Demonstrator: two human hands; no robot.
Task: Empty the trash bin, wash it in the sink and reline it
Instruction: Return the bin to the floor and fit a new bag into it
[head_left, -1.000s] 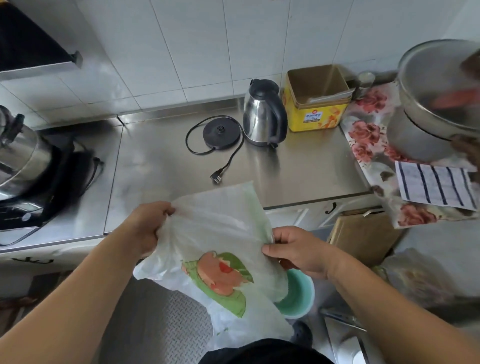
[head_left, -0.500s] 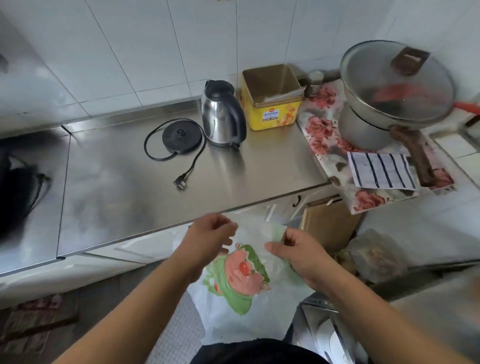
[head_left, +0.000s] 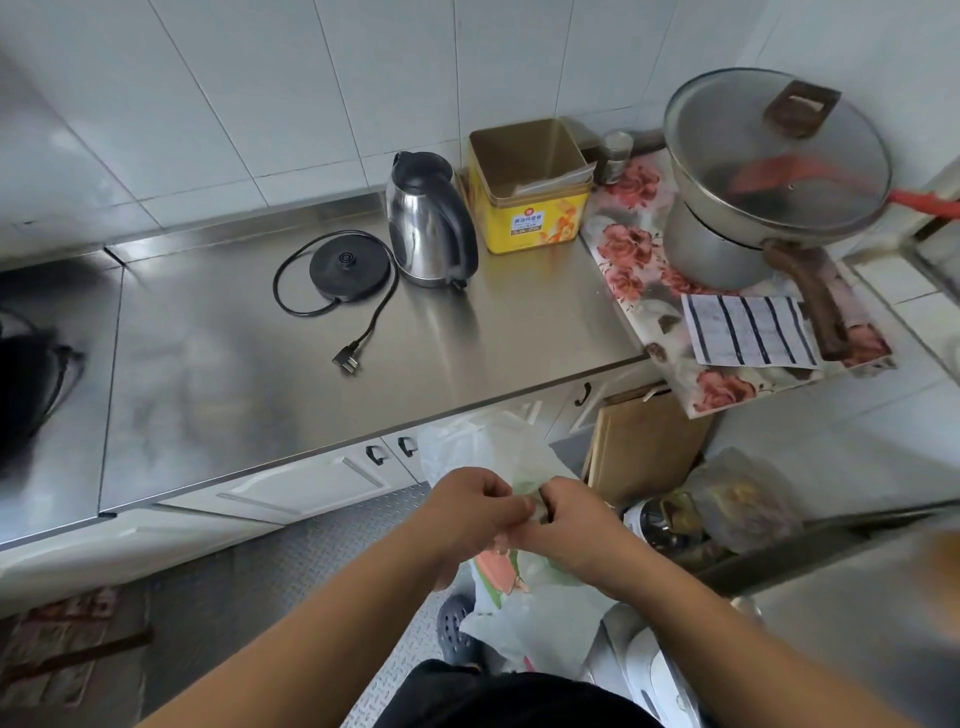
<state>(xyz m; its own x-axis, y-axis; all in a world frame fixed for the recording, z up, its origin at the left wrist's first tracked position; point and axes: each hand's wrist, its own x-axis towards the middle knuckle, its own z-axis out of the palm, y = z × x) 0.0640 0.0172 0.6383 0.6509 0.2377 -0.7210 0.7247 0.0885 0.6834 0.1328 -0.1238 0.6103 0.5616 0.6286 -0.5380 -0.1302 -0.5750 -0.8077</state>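
- Evidently the relining step is in hand: both hands work at a thin plastic bag, white with a green and pink print, held in front of the body below the bench edge.
- The left hand is closed, fingers curled in, pinching the film at the bag's upper edge.
- The right hand is likewise closed, fingertips against the same edge; the two hands are touching or just beside one another.
- Judgement: the hands appear to be rubbing or parting the layers to find the mouth of the bag; whether it has opened cannot be told.
- The rest of the bag hangs slack below the hands, with a further fold rising behind them toward the cabinet doors.
- The trash bin itself cannot be identified with certainty; pale rounded objects at the lower right, near the bag's bottom, are partly hidden.
- Next move, as judged: separate the two layers, spread the mouth wide, then lower the bag into the bin and fold the rim over its edge.
- Risk noted: thin film clings to itself and may tear if pulled hard.
- On the bench stand a kettle, its base and a yellow tin, well apart from the work.
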